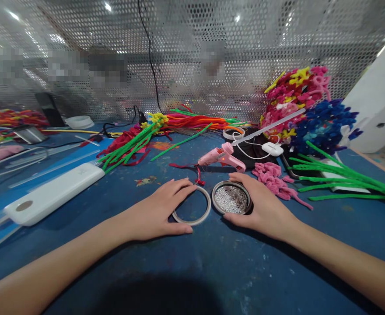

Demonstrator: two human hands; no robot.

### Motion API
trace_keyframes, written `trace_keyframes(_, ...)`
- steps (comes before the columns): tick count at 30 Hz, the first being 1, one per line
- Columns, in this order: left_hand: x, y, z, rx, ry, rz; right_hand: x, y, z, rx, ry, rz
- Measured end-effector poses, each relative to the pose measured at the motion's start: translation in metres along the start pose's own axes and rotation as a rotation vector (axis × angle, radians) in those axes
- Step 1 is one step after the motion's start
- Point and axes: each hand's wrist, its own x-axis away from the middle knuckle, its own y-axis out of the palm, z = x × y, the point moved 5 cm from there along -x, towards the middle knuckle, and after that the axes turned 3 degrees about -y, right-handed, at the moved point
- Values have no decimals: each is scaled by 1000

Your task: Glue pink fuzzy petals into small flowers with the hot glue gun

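My left hand [169,205] curves around the left side of a thin, pale ring [208,209], which looks like a used-down tape roll and lies flat on the table. Blue tabletop shows through its middle. Just to the right, a shallow round dish [214,202] of small white and dark beads [231,199] is held at its right side by my right hand [258,205], thumb in front and fingers behind. Ring and dish sit side by side with a narrow gap. Behind them lies a pink glue gun [223,156] with a long glue stick in its back.
Pink fuzzy flowers [273,181] and green pipe cleaners [353,179] lie to the right. A white, bar-shaped device [56,192] occupies the left. Blue flowers [325,124] and orange-red pipe cleaners [195,121] stand at the back before a perforated metal screen [186,57].
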Motion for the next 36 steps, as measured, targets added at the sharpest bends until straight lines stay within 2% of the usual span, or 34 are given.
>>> trace_keyframes(3, -1, 1, -2, 26, 7, 20, 0, -6, 1, -77, 23, 67)
trace_keyframes(9, -5, -3, -7, 190, -14, 140, -1, -38, 7, -153, 16, 337)
trace_keyframes(16, -6, -13, -2, 423, 25, 285, 17, -71, 41, -151, 79, 459)
trace_keyframes(20, -23, -7, 13, 575, 117, 292, 33, -80, 71, -172, 160, 446)
trace_keyframes(24, -46, -4, 27, 656, 179, 298, 41, -86, 90, -317, 205, 502)
trace_keyframes(28, -64, -2, 35, 608, 161, 227, 41, -86, 94, -401, 239, 505)
trace_keyframes(36, -75, 0, 40, 546, 194, 147, 41, -75, 96, -332, 223, 413)
